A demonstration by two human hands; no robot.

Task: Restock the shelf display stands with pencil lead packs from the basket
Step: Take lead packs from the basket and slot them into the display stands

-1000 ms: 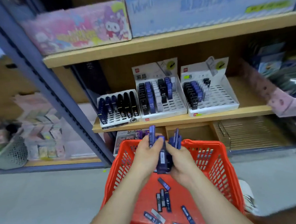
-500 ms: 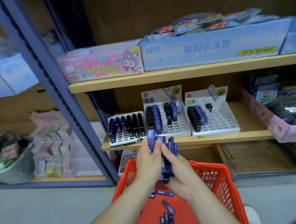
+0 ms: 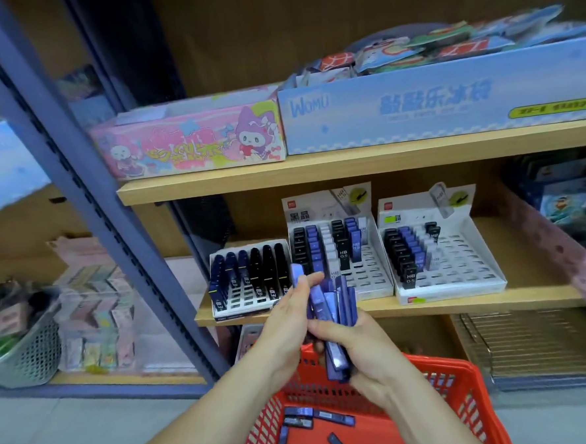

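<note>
- Gripping a bunch of purple lead packs [image 3: 331, 305] upright, just above the red basket [image 3: 444, 362]; fingers of the left hand [image 3: 286, 328] clasping the top, fingers of the right hand [image 3: 370, 351] curled round the lower end.
- Looking down on loose packs [image 3: 332, 417] lying flat inside the basket.
- Facing three white display stands [image 3: 369, 282] side by side on the wooden shelf [image 3: 478, 305]; partly filled with black and purple packs.

Basket [image 3: 442, 364] below & before shelf [image 3: 461, 302] w/ 3 stands [image 3: 369, 280]
</note>
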